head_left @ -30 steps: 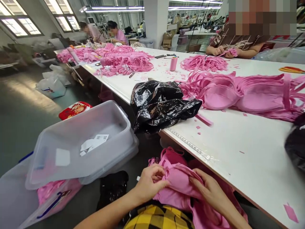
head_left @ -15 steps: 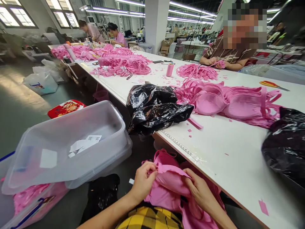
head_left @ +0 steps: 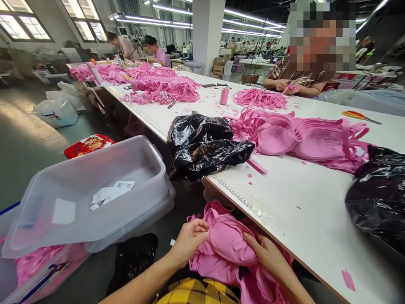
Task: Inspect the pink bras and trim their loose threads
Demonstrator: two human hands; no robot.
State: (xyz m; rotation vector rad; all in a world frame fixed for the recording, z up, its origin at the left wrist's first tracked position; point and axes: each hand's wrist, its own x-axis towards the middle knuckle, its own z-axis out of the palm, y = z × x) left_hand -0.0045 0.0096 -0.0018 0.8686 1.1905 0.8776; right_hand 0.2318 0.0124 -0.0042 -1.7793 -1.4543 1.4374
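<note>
A pink bra (head_left: 229,240) lies over my lap, its rounded cup turned upward between my two hands. My left hand (head_left: 193,238) pinches the cup's left edge, fingertips and thumb closed on the fabric. On the other side, my right hand (head_left: 264,251) grips the cup's right edge, thumb on top and the fingers partly hidden under the cloth. More pink fabric hangs below and behind the cup, partly beneath the table edge.
Beside me on the white table (head_left: 303,228) lie a black plastic bag (head_left: 205,145), stacked pink bras (head_left: 319,139) and a second black bag (head_left: 378,194). Scissors (head_left: 360,116) rest farther back. Clear plastic bins (head_left: 91,198) stand at left. A co-worker (head_left: 303,78) sits across, holding pink pieces.
The cup between my hands has turned so its rounded face shows, where before its upper edge was stretched across. My left fingers have shifted slightly along the edge.
</note>
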